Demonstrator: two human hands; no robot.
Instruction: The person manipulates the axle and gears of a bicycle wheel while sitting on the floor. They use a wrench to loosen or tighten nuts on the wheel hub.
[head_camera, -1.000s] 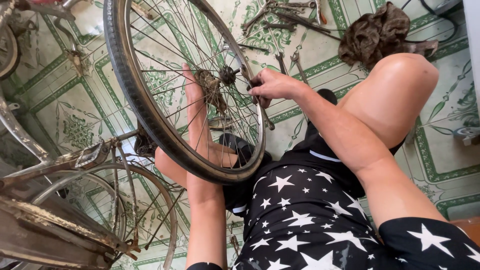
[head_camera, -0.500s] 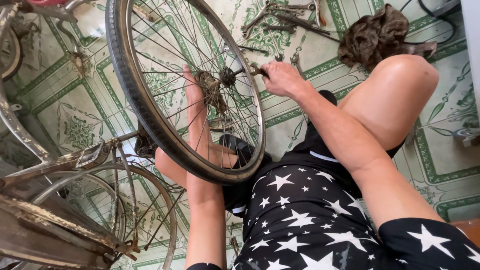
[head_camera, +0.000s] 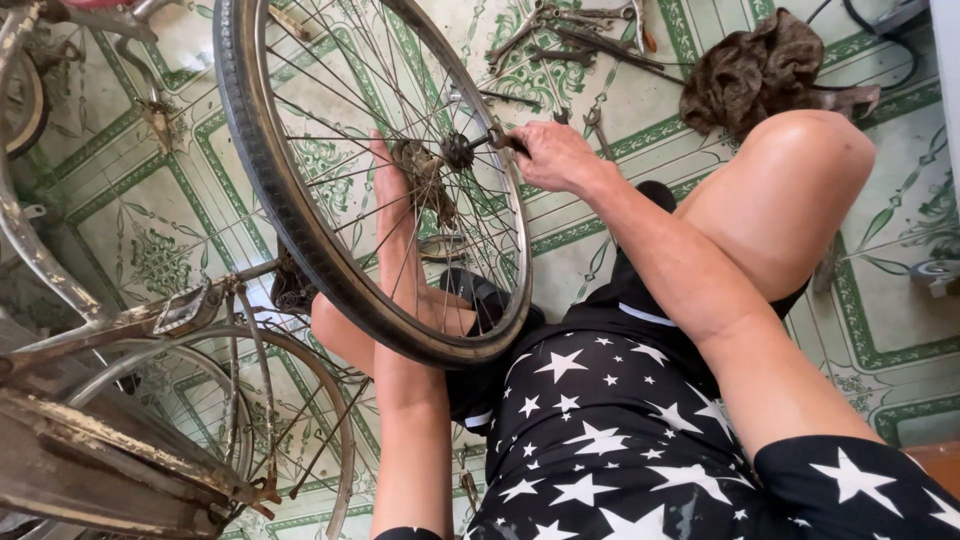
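We prop the bicycle wheel (head_camera: 300, 200) upright against our lap so its hub (head_camera: 458, 150) faces us. Our left hand (head_camera: 395, 215) lies flat behind the spokes, fingers straight and together, steadying it, while our right hand (head_camera: 555, 155) keeps its fingers pinched around a small tool (head_camera: 500, 138) at the axle.

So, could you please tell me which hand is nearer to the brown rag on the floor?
Right. The right hand is at the wheel hub, on the side towards the brown rag; the left hand is behind the spokes, farther away.
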